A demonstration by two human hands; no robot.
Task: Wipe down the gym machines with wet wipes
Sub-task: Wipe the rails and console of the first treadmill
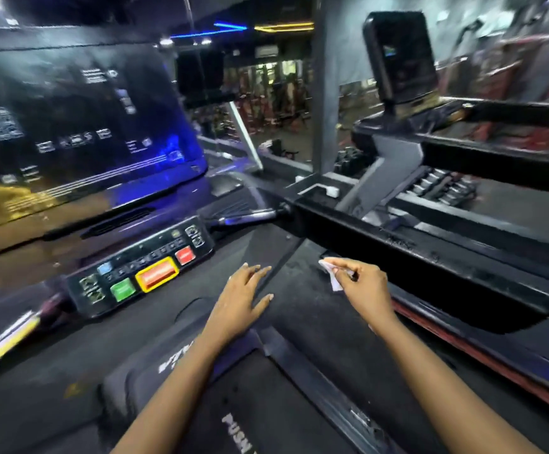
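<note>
Centre frame, the left hand (240, 303) lies flat on the dark treadmill console (302, 299), its grip apart, fingers straight. Just right of it, the right hand (363, 285) has its grip pinched on a crumpled white wet wipe (335, 283); the button panel (142, 273) sits at left

In the far part of the room, a thin blue light strip (230, 26) glows at the ceiling, just beside a thin yellow light strip (284, 26). A tall grey pillar (323, 93) stands under the yellow one. Near its foot a small white box (332, 191) lies on a dark ledge. To the right is a blurred row of dark dumbbells with silver ends (443, 186).
</note>
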